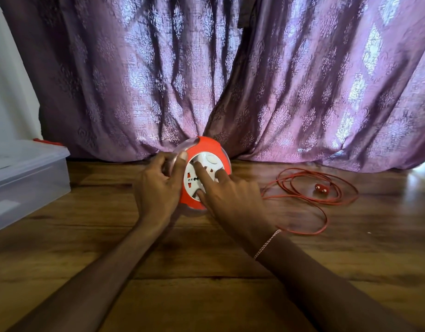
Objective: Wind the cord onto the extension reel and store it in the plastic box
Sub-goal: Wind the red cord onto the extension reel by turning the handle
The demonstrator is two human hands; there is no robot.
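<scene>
A round red extension reel (212, 146) with a white socket face stands on edge on the wooden floor, in front of the curtain. My left hand (158, 188) grips its left rim, thumb on top. My right hand (227, 195) presses its fingers on the white socket face. The thin red cord (309, 200) lies in loose loops on the floor to the right, and its red plug (321, 188) rests inside the loops. The clear plastic box (27, 176), lid on, sits at the left edge.
A purple patterned curtain (230, 80) hangs right behind the reel and reaches the floor. A white wall (7, 80) rises behind the box. Wooden floor (206, 271) stretches toward me under my forearms.
</scene>
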